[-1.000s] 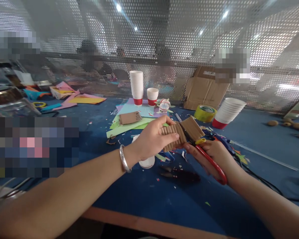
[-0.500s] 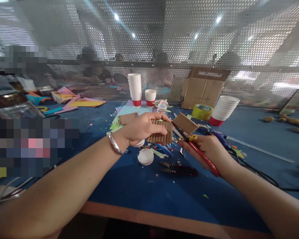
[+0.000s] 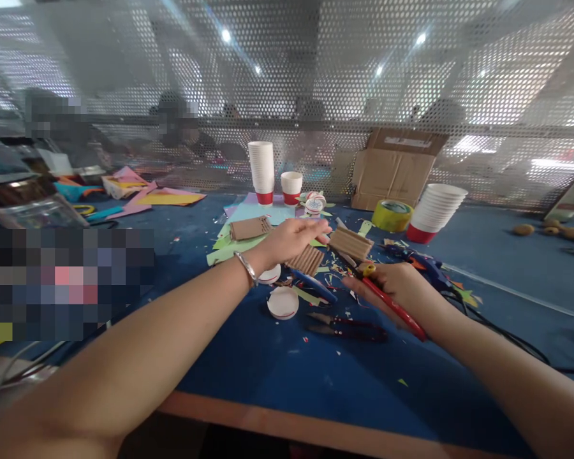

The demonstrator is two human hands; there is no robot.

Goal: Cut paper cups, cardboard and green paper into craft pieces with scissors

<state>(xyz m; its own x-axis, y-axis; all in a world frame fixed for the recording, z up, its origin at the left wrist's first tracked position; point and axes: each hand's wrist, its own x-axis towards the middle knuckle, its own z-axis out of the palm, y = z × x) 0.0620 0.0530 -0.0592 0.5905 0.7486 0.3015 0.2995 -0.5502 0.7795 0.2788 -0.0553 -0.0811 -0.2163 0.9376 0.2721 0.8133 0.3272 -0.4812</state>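
Observation:
My left hand [image 3: 299,237], with a silver bangle at the wrist, reaches over the table with its fingers stretched out. Its fingertips are close to a small corrugated cardboard piece [image 3: 350,244]; whether they touch it I cannot tell. Another ribbed cardboard piece [image 3: 307,260] lies just under that hand. My right hand [image 3: 396,290] is wrapped round red-handled shears [image 3: 395,309] with a yellow part near the pivot. Their blades point up-left below the first cardboard piece and are partly hidden. A folded cardboard piece [image 3: 249,227] rests on green paper to the left.
Snips [image 3: 347,327], a blue pen-like tool [image 3: 314,285] and a white paper disc [image 3: 282,303] lie in front, among paper scraps. Behind stand paper cups [image 3: 261,172], yellow tape [image 3: 392,215] and a cardboard box [image 3: 395,169]. A blue glue gun [image 3: 430,271] with its cable is at right.
My left hand has let go of the ribbed cardboard piece, which now lies on the table, and has moved right towards the other piece. The shears stay in my right hand.

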